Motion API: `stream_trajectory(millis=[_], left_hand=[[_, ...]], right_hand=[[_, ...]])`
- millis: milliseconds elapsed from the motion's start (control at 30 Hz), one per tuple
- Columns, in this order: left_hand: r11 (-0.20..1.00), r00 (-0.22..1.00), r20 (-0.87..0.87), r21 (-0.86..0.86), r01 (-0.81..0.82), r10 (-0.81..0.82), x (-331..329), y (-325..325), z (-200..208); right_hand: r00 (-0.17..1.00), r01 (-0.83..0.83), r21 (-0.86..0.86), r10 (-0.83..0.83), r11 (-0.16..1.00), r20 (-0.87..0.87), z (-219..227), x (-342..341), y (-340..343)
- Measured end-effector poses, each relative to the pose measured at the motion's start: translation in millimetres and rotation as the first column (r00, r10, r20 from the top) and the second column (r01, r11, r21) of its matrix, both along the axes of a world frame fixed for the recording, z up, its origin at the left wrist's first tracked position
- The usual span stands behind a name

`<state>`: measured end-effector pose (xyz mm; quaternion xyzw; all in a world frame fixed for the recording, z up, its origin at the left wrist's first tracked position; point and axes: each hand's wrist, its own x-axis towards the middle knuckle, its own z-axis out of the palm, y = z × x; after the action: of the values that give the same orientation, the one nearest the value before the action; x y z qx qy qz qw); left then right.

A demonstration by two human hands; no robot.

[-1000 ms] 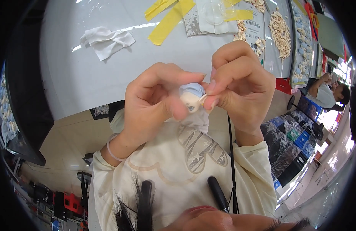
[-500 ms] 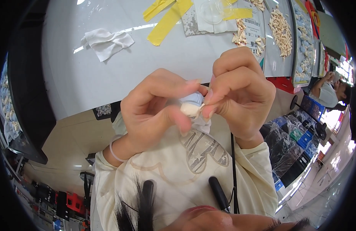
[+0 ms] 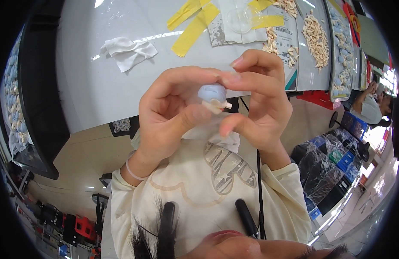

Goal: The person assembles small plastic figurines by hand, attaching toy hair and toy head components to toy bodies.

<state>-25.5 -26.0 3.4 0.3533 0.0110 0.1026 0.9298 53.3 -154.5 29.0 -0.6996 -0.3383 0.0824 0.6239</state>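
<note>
Between the fingers and thumb of my left hand [image 3: 165, 103] is a small figurine [image 3: 213, 93], pale blue on top and cream below. A short cream stub sticks out of its side toward my right hand. Held up near the table's front edge, it is partly covered by my left thumb. My right hand [image 3: 262, 97] is open around its right side. Its index finger reaches over the top, close to my left fingertips, and whether it touches the figurine I cannot tell. The right thumb stands apart below.
On the grey-white table [image 3: 108, 93] lie a crumpled white cloth [image 3: 129, 52], yellow tape strips [image 3: 195, 30] and a clear round dish [image 3: 241, 19]. Small cream parts [image 3: 315, 41] are heaped at right, beside a tray of blue-and-cream pieces [image 3: 341, 56]. A black-framed rack [image 3: 39, 108] stands left. Another person [image 3: 372, 103] sits far right.
The right thumb and index finger have let go of the figurine's side and spread apart. The figurine has been raised and turned slightly in my left hand. The view has shifted a little.
</note>
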Motion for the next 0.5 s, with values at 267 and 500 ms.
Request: stream_trajectory(millis=[267, 500], left_hand=[[0.997, 0.995, -0.066, 0.020, 0.075, -0.073, 4, -2, 10], [0.992, 0.992, -0.099, 0.098, 0.085, -0.075, 1, -4, 11]], right_hand=[[0.931, 0.017, -0.211, 0.062, 0.977, 0.360, -6, 9, -5], [0.834, 0.163, -0.247, 0.001, 0.955, 0.552, 1, 8, -4]])
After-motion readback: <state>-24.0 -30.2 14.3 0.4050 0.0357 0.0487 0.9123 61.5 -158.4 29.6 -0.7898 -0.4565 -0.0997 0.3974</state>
